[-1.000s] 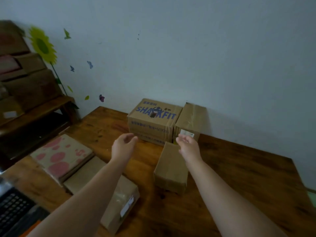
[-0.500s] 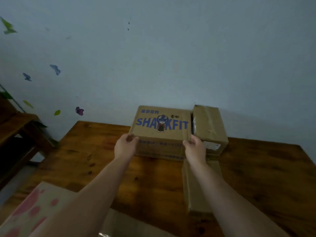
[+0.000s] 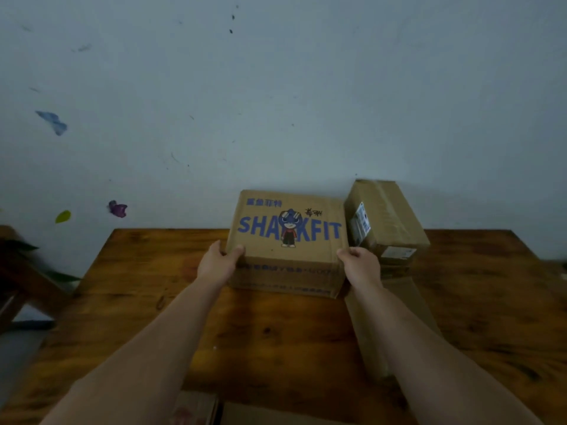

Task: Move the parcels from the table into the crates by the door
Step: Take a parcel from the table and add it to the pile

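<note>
A brown cardboard parcel printed SHARKFIT (image 3: 288, 240) sits at the back of the wooden table (image 3: 270, 332), close to the wall. My left hand (image 3: 219, 262) grips its front left corner, thumb on top. My right hand (image 3: 360, 265) grips its front right corner. A second parcel (image 3: 386, 219) with white labels lies to the right of it, touching or nearly touching. A long flat parcel (image 3: 395, 317) lies under my right forearm, partly hidden by it.
Two more parcels (image 3: 245, 411) show at the bottom edge of the frame. A dark wooden bench (image 3: 21, 277) stands to the left of the table. Butterfly and leaf stickers (image 3: 118, 208) dot the pale wall behind. No crates or door are in view.
My view has moved closer to the back of the table. Both hands went from reaching in the air to gripping the SHARKFIT parcel's front corners.
</note>
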A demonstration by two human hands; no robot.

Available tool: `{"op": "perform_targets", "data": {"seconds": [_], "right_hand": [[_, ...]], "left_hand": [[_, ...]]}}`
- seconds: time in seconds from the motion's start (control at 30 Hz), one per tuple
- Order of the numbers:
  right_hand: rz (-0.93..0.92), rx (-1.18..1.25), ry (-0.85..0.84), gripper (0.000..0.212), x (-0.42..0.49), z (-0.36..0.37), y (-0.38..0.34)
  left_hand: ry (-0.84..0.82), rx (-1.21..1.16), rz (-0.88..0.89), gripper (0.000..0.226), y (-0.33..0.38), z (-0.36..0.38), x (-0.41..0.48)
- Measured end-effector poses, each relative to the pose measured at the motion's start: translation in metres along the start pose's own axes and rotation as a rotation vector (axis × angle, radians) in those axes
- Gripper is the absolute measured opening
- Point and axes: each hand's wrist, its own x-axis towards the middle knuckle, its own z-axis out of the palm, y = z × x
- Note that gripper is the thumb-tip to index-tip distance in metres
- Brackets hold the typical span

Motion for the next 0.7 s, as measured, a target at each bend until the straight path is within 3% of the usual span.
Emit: {"op": "perform_targets", "data": {"seconds": [0.2, 0.37, 0.5, 0.7], "right_hand": [[0.029, 0.007, -0.156, 0.031, -0.007, -0.005, 0.003], [0.011, 0.093, -0.168, 0.033, -0.029, -0.006, 0.009], [-0.010, 0.193, -0.190, 0.047, -0.046, -0.011, 0.003], [-0.126, 0.165, -0.175, 0.030, -0.065, -0.018, -0.008]], "left_hand": [[-0.155, -0.003, 0.005, 0.047, 0.003, -0.011, -0.014], [-0.157, -0.140, 0.049, 0.040, 0.007, -0.024, -0.037], [-0.141, -0.138, 0.107, 0.031, 0.007, -0.038, -0.049], [-0.127, -0.159, 0.124, 0.034, 0.004, -0.053, -0.067]]}}
